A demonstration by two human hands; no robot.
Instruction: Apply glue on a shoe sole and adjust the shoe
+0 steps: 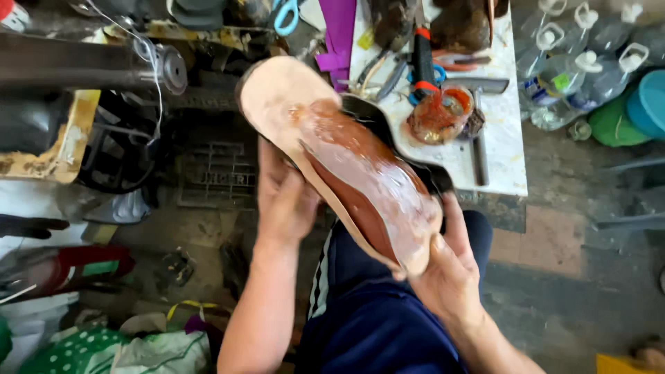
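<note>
Overhead, both hands clasp a glossy tan shoe sole point(346, 166) running upper left to lower right, left hand point(284, 197) mid-length, right hand point(443, 273) at its near end.

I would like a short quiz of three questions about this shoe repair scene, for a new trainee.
1. True or false: both hands hold the shoe sole.
2. Which hand grips the end of the sole nearest the person? A) left hand B) right hand
3. Fill in: the glue jar stands on the white ____.

Key
1. True: the left hand supports it from below at the middle, the right hand holds its near end.
2. B
3. Table, beside the tools.
</note>
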